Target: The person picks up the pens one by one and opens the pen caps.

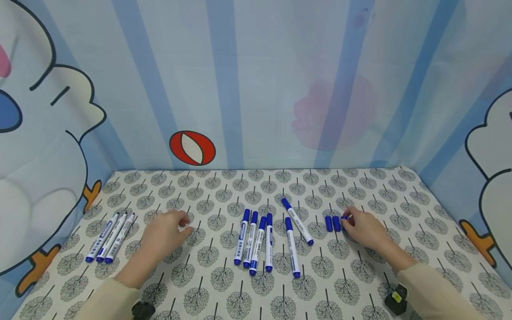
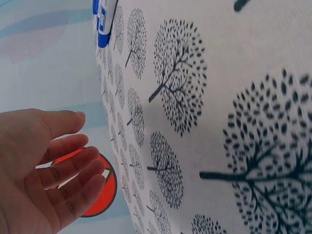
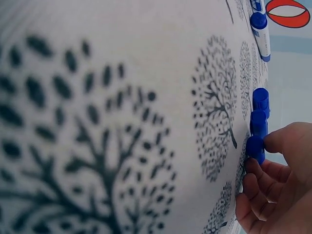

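Note:
My right hand point(image 1: 366, 229) pinches a small blue marker cap point(image 3: 255, 147) between thumb and fingers at the table surface. Two more blue caps, one point(image 1: 329, 223) farther left and one point(image 1: 336, 223) beside the pinched cap, stand in a row with it. My left hand point(image 1: 166, 231) hovers over the cloth with loosely bent fingers and nothing in them. To its left lie three white markers point(image 1: 110, 238) without caps, their dark tips pointing away. Several capped blue-and-white markers point(image 1: 258, 244) lie side by side between the hands.
Two more capped markers, one slanted point(image 1: 298, 222) and one nearly straight point(image 1: 292, 249), lie between the group and the caps. A tree-patterned cloth point(image 1: 208, 266) covers the table. Behind it hangs a striped curtain point(image 1: 264, 89) with cartoon prints.

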The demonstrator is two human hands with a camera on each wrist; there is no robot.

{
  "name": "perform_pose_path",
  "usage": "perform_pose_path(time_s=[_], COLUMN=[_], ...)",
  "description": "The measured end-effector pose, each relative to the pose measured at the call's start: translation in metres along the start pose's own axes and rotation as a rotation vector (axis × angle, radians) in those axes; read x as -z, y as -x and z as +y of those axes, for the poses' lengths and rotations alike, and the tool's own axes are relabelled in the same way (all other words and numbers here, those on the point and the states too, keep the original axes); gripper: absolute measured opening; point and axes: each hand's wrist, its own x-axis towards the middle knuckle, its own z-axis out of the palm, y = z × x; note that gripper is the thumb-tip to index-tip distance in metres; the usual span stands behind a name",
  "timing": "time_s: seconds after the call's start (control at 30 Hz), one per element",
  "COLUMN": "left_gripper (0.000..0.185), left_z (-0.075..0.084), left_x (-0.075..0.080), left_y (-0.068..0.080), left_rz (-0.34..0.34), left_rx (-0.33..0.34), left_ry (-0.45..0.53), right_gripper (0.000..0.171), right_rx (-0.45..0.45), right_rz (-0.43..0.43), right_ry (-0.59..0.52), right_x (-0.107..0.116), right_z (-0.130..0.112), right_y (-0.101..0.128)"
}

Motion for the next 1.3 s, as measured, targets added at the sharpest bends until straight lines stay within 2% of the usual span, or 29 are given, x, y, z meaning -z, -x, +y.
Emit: perform_pose_path(time_s=[0.23,0.47,0.8,1.1,1.3], left_gripper=[0.019,0.018,0.017,0.018,0.02], left_z=[0.007,0.015,0.036,0.053,0.062], left_x=[-0.003,-0.011,-0.019,-0.028,-0.036], left_y=[-0.003,-0.004,-0.011,-0.012,-0.013], left_rz=[-0.03,-0.031,-0.024,0.012,-0.007], left_rx=[-0.014,-0.005,-0.027,-0.108,-0.106], left_ry=[-0.008,0.025,0.023,0.011,0.039], right_gripper=[0.022,0.024,0.029,0.023,0.02], right_rx=[0.007,-0.002,-0.024,0.037,0.105], right_rz=[0.016,0.015,0.017,0.105,0.144], right_ry=[0.006,-0.001,-0.017,-0.023,-0.011], right_x=[0.0,-0.001,0.003,0.004,0.006], right_z=[0.0,0.0,0.003,-0.001,-0.005], right_y=[0.0,0.0,0.003,0.002,0.002])
